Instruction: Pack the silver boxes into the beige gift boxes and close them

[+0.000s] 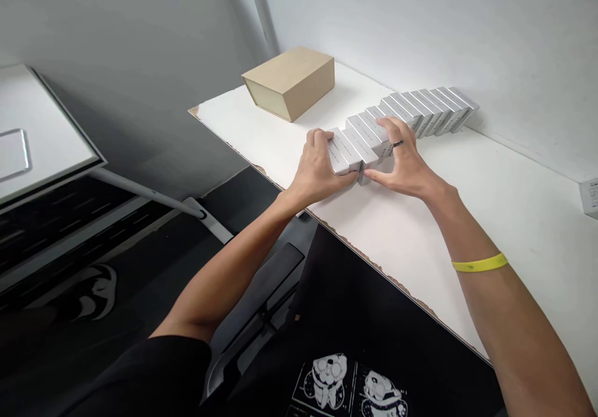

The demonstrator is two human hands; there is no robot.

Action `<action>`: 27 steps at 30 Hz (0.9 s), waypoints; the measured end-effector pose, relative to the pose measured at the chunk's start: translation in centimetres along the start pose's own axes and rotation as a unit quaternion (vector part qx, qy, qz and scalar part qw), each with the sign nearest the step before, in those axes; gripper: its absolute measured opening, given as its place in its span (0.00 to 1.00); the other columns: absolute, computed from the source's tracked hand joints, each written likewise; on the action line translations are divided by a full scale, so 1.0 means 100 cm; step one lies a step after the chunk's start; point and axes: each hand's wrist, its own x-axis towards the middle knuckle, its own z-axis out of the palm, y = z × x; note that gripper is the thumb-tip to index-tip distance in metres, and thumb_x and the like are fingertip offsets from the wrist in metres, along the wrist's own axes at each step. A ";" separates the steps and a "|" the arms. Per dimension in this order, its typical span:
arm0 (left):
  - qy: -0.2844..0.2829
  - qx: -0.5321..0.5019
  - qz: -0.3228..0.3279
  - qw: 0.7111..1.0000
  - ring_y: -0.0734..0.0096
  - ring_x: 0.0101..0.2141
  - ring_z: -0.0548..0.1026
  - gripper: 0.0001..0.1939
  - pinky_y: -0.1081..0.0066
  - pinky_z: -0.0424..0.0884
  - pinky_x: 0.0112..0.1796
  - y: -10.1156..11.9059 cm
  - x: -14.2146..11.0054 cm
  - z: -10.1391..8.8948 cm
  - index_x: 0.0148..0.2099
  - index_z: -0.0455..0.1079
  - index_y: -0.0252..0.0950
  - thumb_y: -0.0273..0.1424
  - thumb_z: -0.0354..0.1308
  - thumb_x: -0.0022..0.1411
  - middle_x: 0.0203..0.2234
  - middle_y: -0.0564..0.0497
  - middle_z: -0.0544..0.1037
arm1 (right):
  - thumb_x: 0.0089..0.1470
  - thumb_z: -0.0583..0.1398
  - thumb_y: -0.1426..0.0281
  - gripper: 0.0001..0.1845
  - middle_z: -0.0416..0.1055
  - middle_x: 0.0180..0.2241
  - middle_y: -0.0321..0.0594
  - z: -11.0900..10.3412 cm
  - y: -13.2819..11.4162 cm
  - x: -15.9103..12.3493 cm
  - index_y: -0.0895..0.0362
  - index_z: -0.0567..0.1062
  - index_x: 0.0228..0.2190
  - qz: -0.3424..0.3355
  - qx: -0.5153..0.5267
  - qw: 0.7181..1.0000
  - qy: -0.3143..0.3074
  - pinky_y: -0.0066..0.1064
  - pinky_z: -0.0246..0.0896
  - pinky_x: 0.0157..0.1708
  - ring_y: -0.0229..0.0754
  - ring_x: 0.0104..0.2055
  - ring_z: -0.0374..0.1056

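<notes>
A staggered row of several small white boxes (411, 106) with thin printed lettering stands on a white table (411, 236), running from the near left toward the wall. My left hand (320, 164) is wrapped round the near end of the row, fingers over the top of the end box (337, 160) and thumb along its front. Just to the right, my right hand (399, 161) curves over the boxes, with fingertips on top and thumb at the front face of a box beside the left thumb. The fingers partly cover the boxes between the two hands.
A tan cardboard box (292, 83) sits behind the row near the table's far left corner. The table's chipped edge (364, 261) runs close to my body. Another small white box (589, 197) is at the far right by the wall. A second white table (47, 130) stands to the left.
</notes>
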 end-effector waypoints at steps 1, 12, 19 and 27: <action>0.000 0.001 -0.001 1.000 0.44 0.57 0.70 0.40 0.44 0.74 0.57 -0.002 0.001 -0.001 0.58 0.56 0.42 0.40 0.75 0.51 0.57 0.40 0.67 | 0.58 0.65 0.56 0.50 0.47 0.73 0.50 0.005 0.001 0.002 0.45 0.44 0.72 0.005 0.003 1.000 0.007 0.65 0.46 0.76 0.61 0.78 0.41; 0.021 -0.009 0.018 1.000 0.38 0.63 0.66 0.53 0.39 0.68 0.62 -0.015 0.001 0.006 0.61 0.52 0.43 0.51 0.81 0.44 0.61 0.36 0.62 | 0.67 0.59 0.60 0.41 0.49 0.72 0.55 0.012 -0.013 -0.016 0.44 0.41 0.70 0.023 -0.047 0.998 0.032 0.72 0.30 0.77 0.61 0.78 0.45; -0.035 -0.011 0.025 0.999 0.31 0.69 0.62 0.61 0.36 0.66 0.64 -0.027 0.027 -0.039 0.67 0.54 0.45 0.66 0.76 0.41 0.72 0.30 0.57 | 0.68 0.59 0.57 0.41 0.48 0.74 0.50 -0.019 -0.032 -0.103 0.38 0.41 0.71 0.074 0.020 0.997 -0.015 0.74 0.38 0.76 0.61 0.79 0.44; -0.188 0.126 0.102 0.969 0.46 0.58 0.76 0.25 0.50 0.72 0.58 0.032 0.152 -0.027 0.58 0.75 0.41 0.50 0.54 0.70 0.58 0.41 0.79 | 0.72 0.56 0.68 0.16 0.66 0.66 0.61 -0.007 -0.091 -0.088 0.62 0.74 0.55 -0.070 -0.097 0.992 0.041 0.65 0.49 0.76 0.59 0.70 0.63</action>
